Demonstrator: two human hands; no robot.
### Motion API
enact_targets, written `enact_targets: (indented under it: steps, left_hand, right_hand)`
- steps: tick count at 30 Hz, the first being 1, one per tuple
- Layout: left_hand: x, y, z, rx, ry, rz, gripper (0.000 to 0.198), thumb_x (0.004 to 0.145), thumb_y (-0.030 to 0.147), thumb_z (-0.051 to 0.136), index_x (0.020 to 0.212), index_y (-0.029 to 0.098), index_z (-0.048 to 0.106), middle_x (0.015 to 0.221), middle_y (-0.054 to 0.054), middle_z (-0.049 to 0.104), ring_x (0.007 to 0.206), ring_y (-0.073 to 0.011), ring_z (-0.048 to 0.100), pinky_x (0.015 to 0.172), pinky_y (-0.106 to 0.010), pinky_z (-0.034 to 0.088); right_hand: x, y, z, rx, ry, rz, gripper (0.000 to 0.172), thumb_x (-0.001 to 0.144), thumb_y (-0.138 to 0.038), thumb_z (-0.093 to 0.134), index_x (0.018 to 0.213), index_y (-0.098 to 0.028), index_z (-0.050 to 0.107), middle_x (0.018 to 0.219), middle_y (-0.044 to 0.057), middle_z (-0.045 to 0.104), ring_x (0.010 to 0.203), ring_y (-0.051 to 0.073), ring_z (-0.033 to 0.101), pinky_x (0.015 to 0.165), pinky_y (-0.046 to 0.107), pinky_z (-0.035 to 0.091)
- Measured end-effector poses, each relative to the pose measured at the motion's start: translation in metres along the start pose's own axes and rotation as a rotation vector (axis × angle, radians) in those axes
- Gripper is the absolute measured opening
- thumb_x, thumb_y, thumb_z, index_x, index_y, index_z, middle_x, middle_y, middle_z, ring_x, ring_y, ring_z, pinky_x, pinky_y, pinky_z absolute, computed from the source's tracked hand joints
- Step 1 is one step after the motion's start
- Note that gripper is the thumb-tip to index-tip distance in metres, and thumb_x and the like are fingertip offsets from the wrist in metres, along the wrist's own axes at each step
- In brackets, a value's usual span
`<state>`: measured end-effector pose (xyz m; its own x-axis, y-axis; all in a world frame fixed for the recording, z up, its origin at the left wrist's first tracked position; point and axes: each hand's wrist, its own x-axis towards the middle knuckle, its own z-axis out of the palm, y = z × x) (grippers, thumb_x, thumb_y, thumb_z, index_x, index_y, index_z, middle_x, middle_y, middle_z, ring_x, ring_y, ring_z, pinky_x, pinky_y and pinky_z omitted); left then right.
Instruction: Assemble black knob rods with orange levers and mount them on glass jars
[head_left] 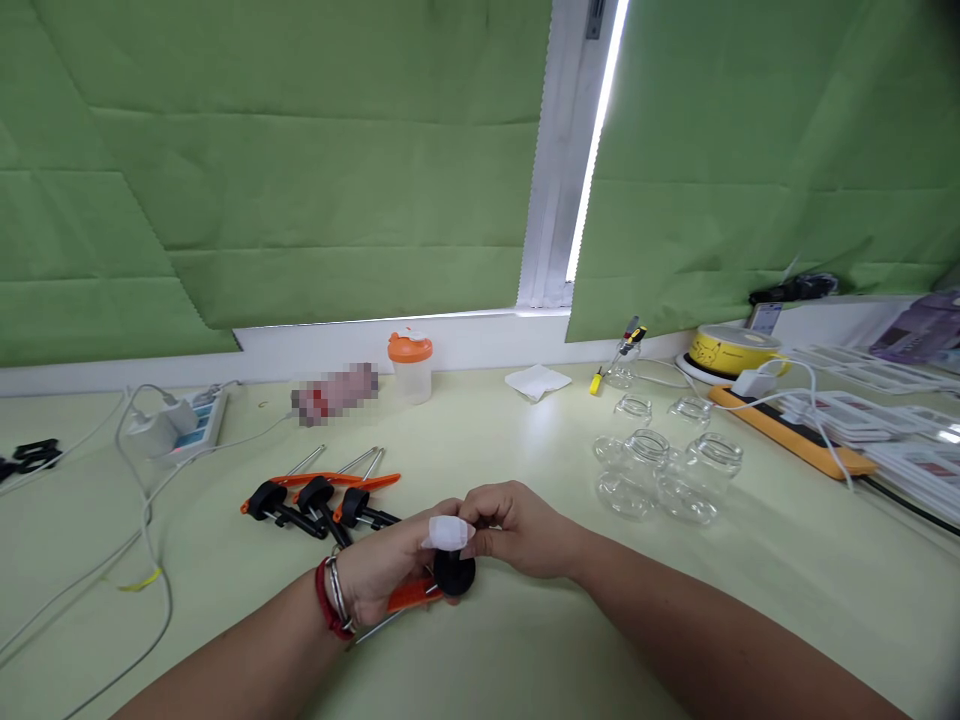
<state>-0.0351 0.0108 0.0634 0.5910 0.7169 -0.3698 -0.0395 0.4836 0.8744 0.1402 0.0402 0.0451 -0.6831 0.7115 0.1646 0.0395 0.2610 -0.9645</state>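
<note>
My left hand (401, 560) is closed around a tool with an orange handle (411, 596), a round black end (454, 573) and a thin metal rod. A small piece of white, thin wrapping (448, 533) lies over the black part, near the left fingertips. My right hand (517, 530) meets the left one, its thumb and fingertips pinched at the edge of this wrapping. Just beyond the left wrist lie several similar tools (318, 495) with orange handles, black round ends and metal rods. The palm hides part of the held tool.
Several clear glass jars (634, 475) stand on the right. Farther back are an orange-lidded cup (411, 370), a white tissue (538, 381) and yellow-handled screwdrivers (634, 336). White cables (146, 520) cross the left side from a power strip (199, 425); an orange-and-black strip (795, 430) lies right.
</note>
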Motion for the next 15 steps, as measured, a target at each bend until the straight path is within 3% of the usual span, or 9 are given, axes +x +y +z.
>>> enact_targets:
  steps: [15]
  left_hand:
    - [-0.0008,0.0014,0.0017,0.002,-0.009,0.005,0.016,0.07,0.03,0.056,0.081,0.02,0.048,0.071,0.002,0.05,0.068,-0.0147,0.049,0.064,-0.028,0.039]
  right_hand:
    - [0.0001,0.0007,0.0027,-0.05,0.067,-0.052,0.009,0.067,-0.025,0.072,0.069,-0.018,0.067,0.073,0.0,0.062,0.069,0.012,0.058,0.067,0.024,0.047]
